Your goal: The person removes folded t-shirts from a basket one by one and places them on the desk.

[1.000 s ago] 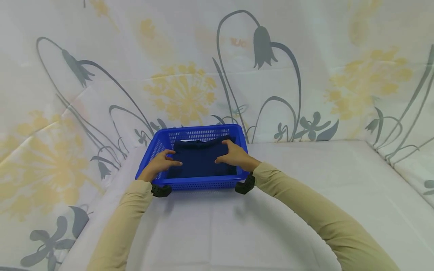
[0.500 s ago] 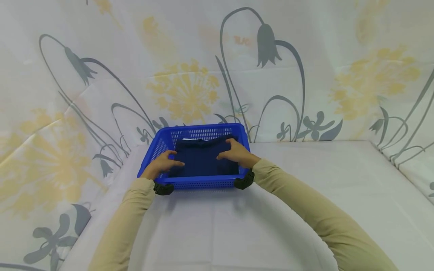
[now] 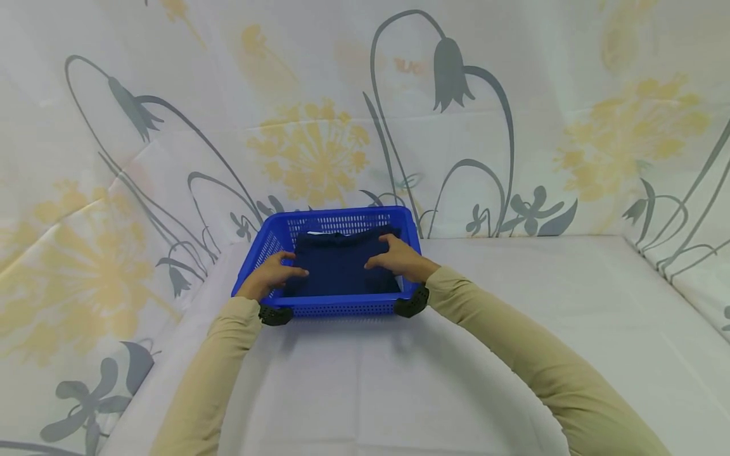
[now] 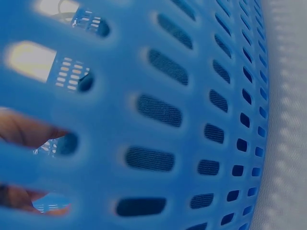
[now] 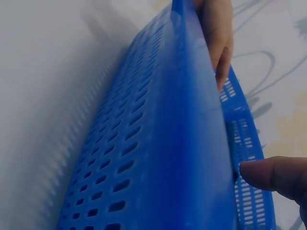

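A blue perforated plastic basket [image 3: 336, 300] stands on the white-covered surface, with dark navy folded cloth [image 3: 336, 269] inside it. My left hand [image 3: 270, 276] reaches over the basket's left side, thumb and fingers spread apart above the cloth. Opposite it, my right hand [image 3: 401, 258] has its thumb and fingers apart over the cloth's right part. Whether any fingertips touch the cloth cannot be told. Ribbed dark cloth [image 4: 160, 110] shows through the basket's holes in the left wrist view. The right wrist view has the right thumb [image 5: 264, 172] beyond the basket rim [image 5: 206, 139].
A white sheet [image 3: 542, 304] covers the surface around the basket. Flower-printed fabric [image 3: 319, 152] rises behind and at both sides. A small white patch [image 3: 319, 234] shows at the cloth's far edge. Black wrist devices [image 3: 412, 303] sit just before the basket's front wall.
The head view has shifted slightly, so everything sits a little further right and up. Hands, cloth and basket keep nearly the same places relative to each other.
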Available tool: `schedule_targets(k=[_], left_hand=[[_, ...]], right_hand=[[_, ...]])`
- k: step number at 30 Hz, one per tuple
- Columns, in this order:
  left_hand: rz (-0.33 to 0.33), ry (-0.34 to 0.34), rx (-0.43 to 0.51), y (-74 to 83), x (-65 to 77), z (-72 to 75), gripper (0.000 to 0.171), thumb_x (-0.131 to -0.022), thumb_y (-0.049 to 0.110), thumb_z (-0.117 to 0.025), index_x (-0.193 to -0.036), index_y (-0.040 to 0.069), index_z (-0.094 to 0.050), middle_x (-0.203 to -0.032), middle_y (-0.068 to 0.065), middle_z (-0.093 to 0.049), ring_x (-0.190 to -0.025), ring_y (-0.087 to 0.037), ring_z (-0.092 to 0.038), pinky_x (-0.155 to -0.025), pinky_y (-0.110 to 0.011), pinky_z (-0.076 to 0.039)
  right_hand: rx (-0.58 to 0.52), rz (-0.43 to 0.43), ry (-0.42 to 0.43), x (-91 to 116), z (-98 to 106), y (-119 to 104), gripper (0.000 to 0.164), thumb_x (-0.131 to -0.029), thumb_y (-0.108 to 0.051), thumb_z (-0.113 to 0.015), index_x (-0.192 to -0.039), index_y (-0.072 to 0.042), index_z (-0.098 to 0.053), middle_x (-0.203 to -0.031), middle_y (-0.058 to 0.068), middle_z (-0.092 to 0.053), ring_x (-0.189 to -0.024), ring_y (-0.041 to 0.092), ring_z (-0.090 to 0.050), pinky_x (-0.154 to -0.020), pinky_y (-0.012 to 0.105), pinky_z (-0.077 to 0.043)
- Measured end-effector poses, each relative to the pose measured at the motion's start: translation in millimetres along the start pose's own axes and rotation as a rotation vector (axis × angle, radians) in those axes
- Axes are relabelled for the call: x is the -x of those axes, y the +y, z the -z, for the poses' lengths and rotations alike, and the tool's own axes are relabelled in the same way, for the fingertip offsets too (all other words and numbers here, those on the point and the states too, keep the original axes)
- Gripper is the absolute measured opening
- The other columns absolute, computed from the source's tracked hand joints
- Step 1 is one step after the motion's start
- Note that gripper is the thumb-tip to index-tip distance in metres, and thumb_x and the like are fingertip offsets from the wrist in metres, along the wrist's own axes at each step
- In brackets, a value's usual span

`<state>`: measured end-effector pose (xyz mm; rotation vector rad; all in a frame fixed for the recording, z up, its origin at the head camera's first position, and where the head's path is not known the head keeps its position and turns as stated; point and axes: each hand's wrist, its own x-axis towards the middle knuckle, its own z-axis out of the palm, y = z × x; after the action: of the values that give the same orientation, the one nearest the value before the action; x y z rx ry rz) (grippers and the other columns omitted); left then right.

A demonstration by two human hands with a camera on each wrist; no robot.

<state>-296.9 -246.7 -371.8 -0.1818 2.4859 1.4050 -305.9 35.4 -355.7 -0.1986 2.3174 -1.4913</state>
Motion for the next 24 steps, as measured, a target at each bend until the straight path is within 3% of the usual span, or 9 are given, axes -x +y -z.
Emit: schedule_targets(k=[4, 12, 17, 19, 21, 23, 24], left_hand=[[0.0, 0.004, 0.019, 1.0, 0.4, 0.4, 0.069, -0.09, 0.01, -0.066, -0.146, -0.005, -0.03, -0.152, -0.028, -0.021, -0.134, -0.045, -0.03, -0.104, -0.056, -0.032], [0.039, -0.02, 0.064, 2.0, 2.7, 1.3, 0.069, -0.09, 0.009, -0.066, -0.148, 0.0, -0.029, -0.152, -0.03, -0.019, -0.133, -0.053, -0.027, -0.102, -0.062, -0.032], [0.025, -0.059, 0.067, 0.8, 3.4, 2.0, 0.071, -0.09, 0.005, -0.065, -0.15, 0.002, -0.027, -0.152, -0.032, -0.018, -0.133, -0.052, -0.028, -0.1, -0.061, -0.035], [-0.001, -0.079, 0.047, 0.2, 2.7, 2.8, 0.072, -0.089, 0.004, -0.065, -0.15, 0.003, -0.027, -0.15, -0.033, -0.021, -0.115, -0.043, -0.05, -0.091, -0.049, -0.048], [-0.03, -0.101, 0.028, -0.5, 1.5, 4.0, 0.071, -0.089, 0.003, -0.064, -0.15, 0.004, -0.028, -0.145, -0.033, -0.028, -0.08, -0.024, -0.06, -0.069, -0.031, -0.053], [-0.057, -0.121, 0.006, -1.1, 0.6, 5.2, 0.07, -0.088, 0.004, -0.062, -0.149, 0.004, -0.03, -0.14, -0.032, -0.032, -0.051, -0.009, -0.042, -0.045, -0.019, -0.04], [-0.065, -0.127, -0.003, -1.4, -0.1, 5.4, 0.069, -0.087, 0.004, -0.061, -0.149, 0.004, -0.031, -0.137, -0.032, -0.034, -0.045, -0.006, -0.03, -0.039, -0.018, -0.031]], right_hand=[[-0.035, -0.001, -0.048, -1.9, 2.1, 1.0, 0.083, -0.086, -0.013, -0.07, -0.152, -0.004, -0.021, -0.153, 0.022, -0.022, -0.137, 0.038, -0.03, -0.106, 0.054, -0.03], [-0.049, -0.02, -0.073, -5.2, 4.0, 1.7, 0.082, -0.087, -0.015, -0.07, -0.153, -0.006, -0.021, -0.156, 0.02, -0.018, -0.14, 0.038, -0.024, -0.107, 0.057, -0.026], [-0.079, -0.042, -0.089, -5.5, 4.0, 1.0, 0.083, -0.087, -0.01, -0.069, -0.154, -0.009, -0.02, -0.157, 0.019, -0.013, -0.14, 0.04, -0.021, -0.104, 0.061, -0.028], [-0.09, -0.047, -0.096, -5.6, 3.2, 0.2, 0.084, -0.086, -0.007, -0.07, -0.154, -0.01, -0.021, -0.156, 0.019, -0.015, -0.139, 0.04, -0.023, -0.103, 0.061, -0.03], [-0.085, -0.051, -0.099, -6.6, 2.3, 0.0, 0.085, -0.084, -0.005, -0.07, -0.154, -0.012, -0.022, -0.155, 0.02, -0.018, -0.138, 0.04, -0.027, -0.102, 0.058, -0.033], [-0.083, -0.052, -0.11, -7.9, 1.8, 0.6, 0.086, -0.084, -0.002, -0.07, -0.154, -0.012, -0.022, -0.154, 0.021, -0.02, -0.137, 0.039, -0.03, -0.102, 0.056, -0.035], [-0.08, -0.05, -0.115, -8.4, 1.6, 0.7, 0.086, -0.083, -0.001, -0.07, -0.154, -0.011, -0.022, -0.153, 0.022, -0.021, -0.136, 0.038, -0.032, -0.102, 0.055, -0.036]])
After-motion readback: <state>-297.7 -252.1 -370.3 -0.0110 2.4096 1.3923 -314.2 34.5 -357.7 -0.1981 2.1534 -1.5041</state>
